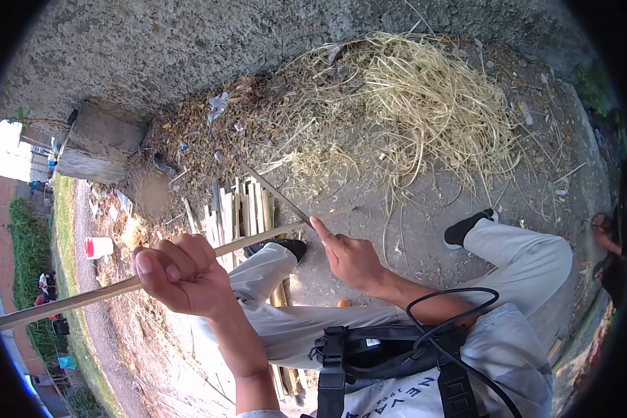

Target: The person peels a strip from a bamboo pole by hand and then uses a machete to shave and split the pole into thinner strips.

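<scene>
My left hand (188, 275) is closed in a fist round a long, pale strip of wood or bamboo (83, 298). One end of the strip runs out to the left edge; the other slants up past my right hand, over the ground between my feet. My right hand (355, 261) grips a long, narrow knife (275, 191), its index finger stretched along it. The dark blade points up and left and crosses the strip just ahead of the fingertips. Most of the knife's handle is hidden in the hand.
A heap of thin, pale shavings (439, 104) lies before the rough wall (188, 42). Cut slats (247, 209) are stacked by my shoe. Left stand a concrete block (104, 139) and a red-and-white container (99, 247). Another person's arm (606, 237) shows at the right edge.
</scene>
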Motion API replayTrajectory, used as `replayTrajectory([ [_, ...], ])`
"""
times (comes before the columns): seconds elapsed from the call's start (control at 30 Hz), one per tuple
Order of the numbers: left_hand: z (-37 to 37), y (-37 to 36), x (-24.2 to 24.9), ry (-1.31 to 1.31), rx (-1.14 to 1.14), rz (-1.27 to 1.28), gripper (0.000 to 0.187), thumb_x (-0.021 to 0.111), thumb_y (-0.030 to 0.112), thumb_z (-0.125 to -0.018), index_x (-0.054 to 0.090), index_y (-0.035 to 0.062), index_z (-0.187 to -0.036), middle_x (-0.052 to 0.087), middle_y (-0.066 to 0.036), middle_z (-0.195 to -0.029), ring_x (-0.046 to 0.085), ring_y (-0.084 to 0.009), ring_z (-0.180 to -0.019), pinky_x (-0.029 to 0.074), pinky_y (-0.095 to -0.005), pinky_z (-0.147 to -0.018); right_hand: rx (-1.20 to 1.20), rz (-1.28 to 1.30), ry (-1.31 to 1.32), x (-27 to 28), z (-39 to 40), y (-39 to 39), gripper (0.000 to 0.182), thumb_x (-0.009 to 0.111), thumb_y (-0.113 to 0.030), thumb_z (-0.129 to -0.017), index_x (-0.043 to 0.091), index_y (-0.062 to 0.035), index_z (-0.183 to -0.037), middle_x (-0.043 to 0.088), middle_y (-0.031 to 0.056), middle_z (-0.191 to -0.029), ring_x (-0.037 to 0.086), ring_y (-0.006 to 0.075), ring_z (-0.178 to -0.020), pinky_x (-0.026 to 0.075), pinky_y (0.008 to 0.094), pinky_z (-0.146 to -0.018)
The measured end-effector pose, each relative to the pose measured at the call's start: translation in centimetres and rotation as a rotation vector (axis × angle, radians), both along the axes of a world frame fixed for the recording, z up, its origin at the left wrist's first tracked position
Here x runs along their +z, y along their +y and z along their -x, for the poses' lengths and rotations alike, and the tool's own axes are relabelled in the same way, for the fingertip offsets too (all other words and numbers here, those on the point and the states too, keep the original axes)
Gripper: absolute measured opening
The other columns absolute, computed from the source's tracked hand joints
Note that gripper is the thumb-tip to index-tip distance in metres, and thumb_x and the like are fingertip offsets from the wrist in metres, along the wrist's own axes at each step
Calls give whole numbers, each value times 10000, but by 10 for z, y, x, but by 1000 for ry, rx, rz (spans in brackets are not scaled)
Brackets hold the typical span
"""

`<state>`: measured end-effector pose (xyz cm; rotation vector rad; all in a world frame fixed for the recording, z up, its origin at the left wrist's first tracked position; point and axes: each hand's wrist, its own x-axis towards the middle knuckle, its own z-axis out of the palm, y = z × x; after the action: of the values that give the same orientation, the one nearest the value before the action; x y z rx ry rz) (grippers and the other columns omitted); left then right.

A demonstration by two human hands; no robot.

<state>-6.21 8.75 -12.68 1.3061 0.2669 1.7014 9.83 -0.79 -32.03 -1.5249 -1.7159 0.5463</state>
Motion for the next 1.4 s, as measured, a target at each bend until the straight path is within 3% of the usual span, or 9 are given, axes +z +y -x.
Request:
replayTrajectory([
  [0.1,3,-1,-1,-31,-8,16,401,409,217,-1033,301,143,-654,226,24,-456,139,-73,-376,126,-268,-341,-74,36,-44,-52,7,-7,692,555,-10,-849,330,-88,-1498,651,182,-724,624,322,-531,512,421,-470],
  [0.13,7,2,-2,-60,2,24,399,406,211,-1032,300,144,-653,225,25,-455,137,-73,-375,125,-267,-340,-115,374,-114,-63,-3,-6,679,543,-14,-856,328,-83,-1496,651,193,-706,632,341,-542,519,441,-491],
  [0.27,-3,1,1,-30,53,25,395,403,194,-1026,293,146,-649,220,25,-453,133,-75,-371,124,-271,-338,-104,497,-37,-71,-25,4,632,532,-51,-885,339,-74,-1487,650,212,-682,645,368,-568,516,471,-513],
  [0.47,0,3,3,-31,0,21,410,415,202,-1024,284,151,-639,219,26,-455,133,-77,-372,118,-275,-335,-73,-13,-21,-37,1,-3,680,532,-60,-890,282,-118,-1520,637,173,-645,631,336,-532,511,447,-477],
  [0.57,9,2,1,-35,41,39,421,421,216,-1025,283,153,-633,231,24,-461,137,-79,-371,125,-273,-337,-179,407,-77,-97,-8,-8,617,551,-58,-899,353,-79,-1482,653,193,-694,630,347,-549,498,446,-489],
  [0.9,16,14,-2,-48,14,43,426,420,235,-1031,285,154,-635,231,24,-459,155,-75,-380,127,-269,-355,9,49,-141,-10,-2,0,667,589,-32,-858,374,-118,-1483,653,167,-677,624,312,-521,511,422,-488],
  [1.1,11,9,3,-45,-13,58,449,460,214,-1015,265,176,-612,202,37,-459,109,-79,-403,106,-277,-367,-96,564,-92,-99,-32,-1,663,542,-45,-881,335,-148,-1503,644,161,-662,629,319,-521,520,424,-471],
  [1.3,8,10,0,-53,47,49,414,435,220,-1021,299,151,-636,229,26,-455,138,-78,-376,125,-274,-343,-96,49,9,-47,-3,5,640,537,-71,-904,330,-150,-1504,647,160,-679,627,317,-516,518,429,-475],
  [1.4,16,8,-1,-83,40,66,424,437,218,-1018,292,155,-624,218,26,-451,134,-79,-376,109,-275,-344,-101,133,-40,-68,6,-3,630,552,-67,-899,358,-152,-1492,652,181,-701,642,340,-576,519,437,-511],
])
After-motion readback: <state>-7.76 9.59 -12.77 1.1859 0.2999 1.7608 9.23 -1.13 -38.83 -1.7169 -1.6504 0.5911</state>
